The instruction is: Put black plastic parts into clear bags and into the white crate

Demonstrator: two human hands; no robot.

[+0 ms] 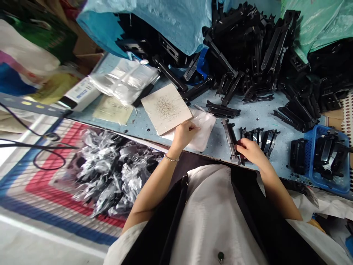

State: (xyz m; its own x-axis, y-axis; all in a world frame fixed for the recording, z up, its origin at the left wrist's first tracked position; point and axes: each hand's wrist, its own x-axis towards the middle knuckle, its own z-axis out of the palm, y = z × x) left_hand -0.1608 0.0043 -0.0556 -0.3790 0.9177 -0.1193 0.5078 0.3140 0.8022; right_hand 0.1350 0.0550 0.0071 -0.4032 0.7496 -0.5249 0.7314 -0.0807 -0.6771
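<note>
A: Clock centred on the near bench (249, 119) edge, noon straight ahead. Right hand (250, 151)?
B: At 3. Thumb and fingers closed on the near half of a long black part (229, 134), just inside the edge.
A: Left hand (182, 135)?
B: At 10. Fingers curled over thin plastic bags (205, 129); cannot tell about any pinch on the plastic.
A: Done so far?
B: Bagged pieces (121, 173) in quantity, between 8 and 9, lower than the bench. Judged finished by the wrapping alone; too jumbled to count.
A: Left over?
B: Plenty, apparently. Row of unwrapped parts (257, 136) toward 2, just beyond the right hand; big bare heap (248, 48) at 1; more in the blue basket (328, 184), far out at 3. Held part also unwrapped.
A: Anything else?
B: Card (162, 125) with small metallic bits (166, 106) at 10, past the left hand.
</note>
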